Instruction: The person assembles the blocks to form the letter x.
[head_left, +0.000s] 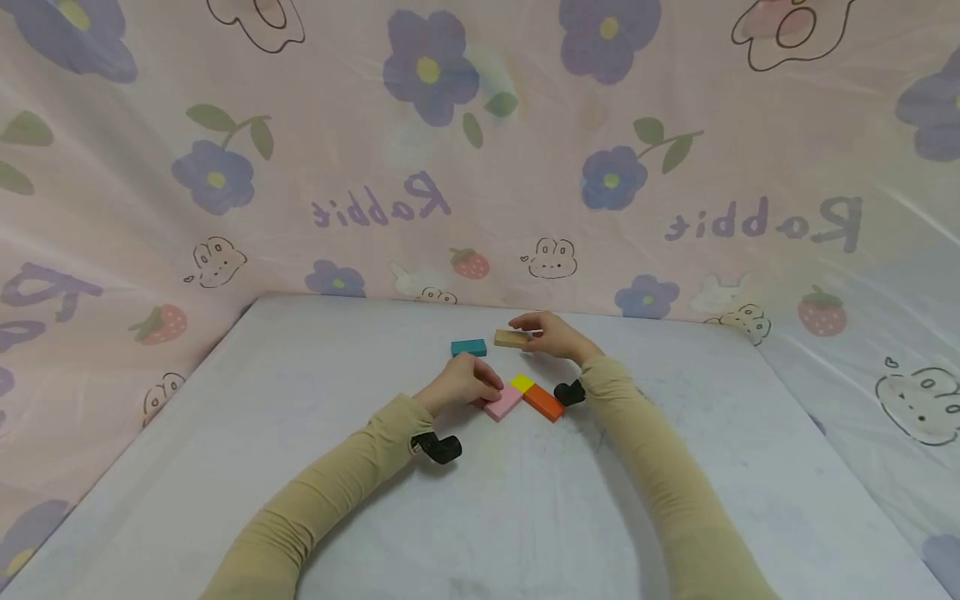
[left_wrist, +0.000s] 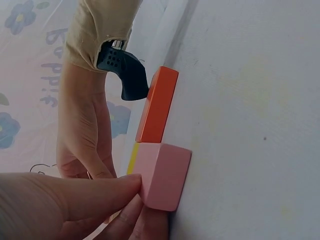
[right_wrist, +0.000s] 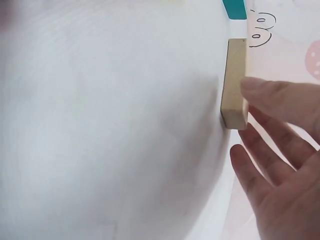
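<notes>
My left hand (head_left: 462, 381) pinches a pink block (left_wrist: 167, 177), with the thumb on one face and fingertips at its end. The pink block meets a yellow block (head_left: 522, 382) and an orange block (head_left: 543, 402) on the table, forming a bent shape. In the left wrist view, only a thin strip of yellow shows behind the pink. Farther back, my right hand (head_left: 557, 337) holds a plain wooden block (right_wrist: 234, 82) near one end between thumb and fingers. Its other fingers are spread beside that end, and part of the grip is hidden behind the block.
A teal block (head_left: 468, 347) lies to the left of the wooden one. The white tabletop (head_left: 480, 517) ends at a patterned curtain (head_left: 510, 183) behind and at the sides. Black camera mounts (head_left: 438, 448) stick out from both wrists, the right one close to the orange block.
</notes>
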